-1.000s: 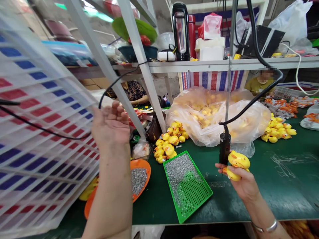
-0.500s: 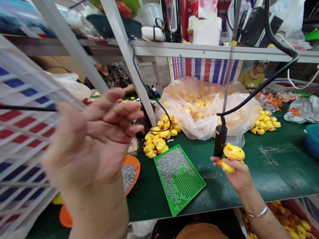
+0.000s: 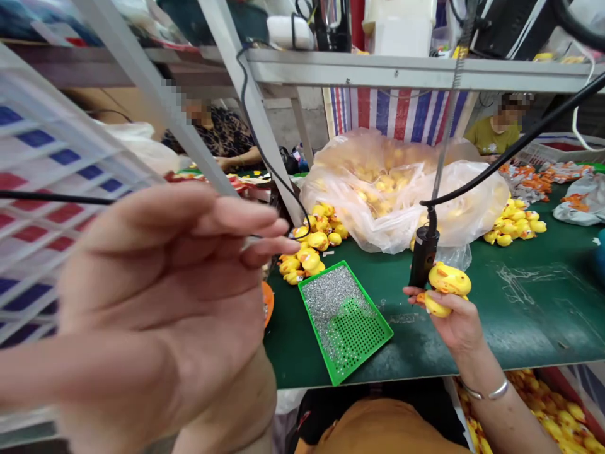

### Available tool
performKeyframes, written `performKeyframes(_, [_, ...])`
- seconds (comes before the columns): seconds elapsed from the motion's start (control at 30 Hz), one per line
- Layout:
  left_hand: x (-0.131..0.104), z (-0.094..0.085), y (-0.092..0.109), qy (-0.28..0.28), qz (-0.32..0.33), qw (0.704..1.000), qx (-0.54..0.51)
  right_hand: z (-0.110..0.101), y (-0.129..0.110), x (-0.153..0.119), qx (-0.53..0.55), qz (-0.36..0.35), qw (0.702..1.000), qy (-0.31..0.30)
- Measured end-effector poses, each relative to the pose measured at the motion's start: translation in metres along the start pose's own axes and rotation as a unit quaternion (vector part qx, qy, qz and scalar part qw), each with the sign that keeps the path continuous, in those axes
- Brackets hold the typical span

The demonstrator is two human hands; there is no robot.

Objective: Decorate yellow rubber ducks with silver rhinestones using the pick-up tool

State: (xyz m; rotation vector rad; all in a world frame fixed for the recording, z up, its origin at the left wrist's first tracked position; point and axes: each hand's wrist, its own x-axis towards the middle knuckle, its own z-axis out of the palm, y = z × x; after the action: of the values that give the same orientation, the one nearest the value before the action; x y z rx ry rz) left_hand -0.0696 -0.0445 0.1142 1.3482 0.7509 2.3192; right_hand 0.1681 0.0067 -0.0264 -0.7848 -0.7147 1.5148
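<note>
pinching a yellow toy [image 3: 449, 279] (one piece or two, hard to tell) just beside the hanging black tool [image 3: 424, 255], likely to steady it, the right hand [image 3: 457, 323] grips from below; the left hand [image 3: 161, 302], loosely spread, holds nothing.

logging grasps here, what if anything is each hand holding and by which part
Right hand: yellow duck toy, held by its lower rounded part. Left hand: nothing, palm open.

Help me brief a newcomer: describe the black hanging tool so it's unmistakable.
Find the big translucent bag on the green table. In front of it, by the right hand, the tool hangs below a metal spring, black and cylindrical, unlike the held yellow toys beside it.
</note>
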Motion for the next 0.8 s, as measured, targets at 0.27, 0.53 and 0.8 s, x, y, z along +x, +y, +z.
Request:
performKeyframes(0.27, [-0.047,-0.01,-0.057,-0.208,-0.143,0.965,0.072,0.008,0.002,0.002,-0.015,0.014,1.0,-0.009])
performKeyframes(0.53, [-0.047,-0.007,-0.047,-0.28,-0.066,0.956,0.064,0.017,0.005,0.006,-0.003,0.023,1.0,-0.012])
performKeyframes(0.8, [-0.074,0.024,-0.143,-0.327,-0.275,0.904,0.014,0.023,0.01,0.001,-0.022,0.053,0.998,-0.017])
